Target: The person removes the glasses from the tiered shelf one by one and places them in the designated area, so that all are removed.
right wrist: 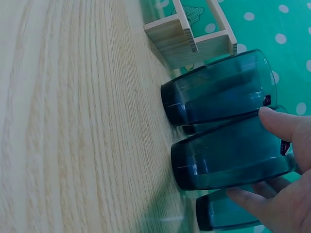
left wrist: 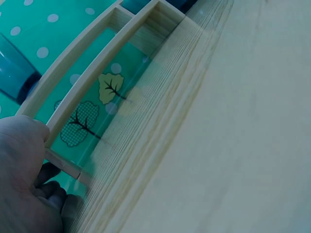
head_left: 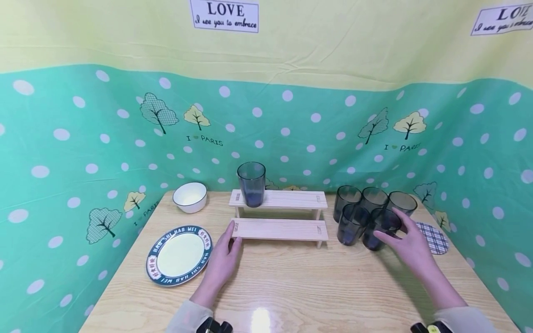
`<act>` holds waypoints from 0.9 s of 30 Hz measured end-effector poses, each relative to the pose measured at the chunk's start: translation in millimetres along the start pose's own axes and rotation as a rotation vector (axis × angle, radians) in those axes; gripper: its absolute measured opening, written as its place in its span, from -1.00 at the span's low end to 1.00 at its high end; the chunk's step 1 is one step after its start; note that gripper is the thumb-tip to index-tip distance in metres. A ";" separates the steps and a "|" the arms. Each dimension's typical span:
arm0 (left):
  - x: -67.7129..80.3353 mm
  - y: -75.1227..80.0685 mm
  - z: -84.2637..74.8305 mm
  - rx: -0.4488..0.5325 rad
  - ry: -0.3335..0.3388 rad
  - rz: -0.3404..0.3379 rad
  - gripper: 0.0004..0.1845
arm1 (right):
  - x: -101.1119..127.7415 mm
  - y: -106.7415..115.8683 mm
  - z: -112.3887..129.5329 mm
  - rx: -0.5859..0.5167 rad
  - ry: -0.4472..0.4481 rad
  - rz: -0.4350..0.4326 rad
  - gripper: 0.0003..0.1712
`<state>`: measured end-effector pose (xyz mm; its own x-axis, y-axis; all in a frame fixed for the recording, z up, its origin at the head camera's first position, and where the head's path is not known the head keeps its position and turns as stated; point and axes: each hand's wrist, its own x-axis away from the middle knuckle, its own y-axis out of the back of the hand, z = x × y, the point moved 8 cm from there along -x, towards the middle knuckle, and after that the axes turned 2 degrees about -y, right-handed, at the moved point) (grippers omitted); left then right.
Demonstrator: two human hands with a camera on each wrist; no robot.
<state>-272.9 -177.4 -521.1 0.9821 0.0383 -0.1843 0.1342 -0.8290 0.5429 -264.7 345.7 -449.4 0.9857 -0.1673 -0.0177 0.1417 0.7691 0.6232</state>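
Note:
A two-tier wooden shelf point(head_left: 279, 229) stands mid-table, with one dark blue-grey cup point(head_left: 251, 183) upright on the left of its upper board. My left hand point(head_left: 233, 238) lies flat on the table, straight fingertips touching the left end of the lower board point(left wrist: 97, 82). Several matching cups cluster right of the shelf. My right hand point(head_left: 391, 229) grips the front right cup point(head_left: 374, 231); in the right wrist view the thumb point(right wrist: 282, 124) and fingers point(right wrist: 248, 199) lie on opposite sides of that cup point(right wrist: 228, 155). The front left cup point(right wrist: 218, 92) stands beside it.
A white bowl point(head_left: 190, 197) sits at the back left, and a rimmed plate point(head_left: 179, 255) lies left of my left hand. A checked coaster point(head_left: 435, 238) lies right of the cups. Green dotted cloth walls in the wooden table point(head_left: 291, 286) on three sides.

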 end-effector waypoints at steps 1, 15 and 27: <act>0.1 0.0 0.2 0.000 0.001 -0.003 -0.29 | -0.2 -0.1 0.2 0.000 0.002 0.002 0.30; -0.4 -0.1 -1.1 -0.004 0.000 0.000 -0.28 | 3.1 10.5 21.1 -0.019 0.107 -0.025 0.26; -1.3 -1.1 0.1 -0.001 0.008 0.008 -0.29 | 7.7 24.2 84.1 -0.012 0.216 -0.112 0.17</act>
<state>-274.3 -176.5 -521.5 0.9842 0.0361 -0.1736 0.1265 -0.8289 0.5449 -261.4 311.1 -368.7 0.9601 -0.1177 -0.2537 0.2514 0.7607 0.5985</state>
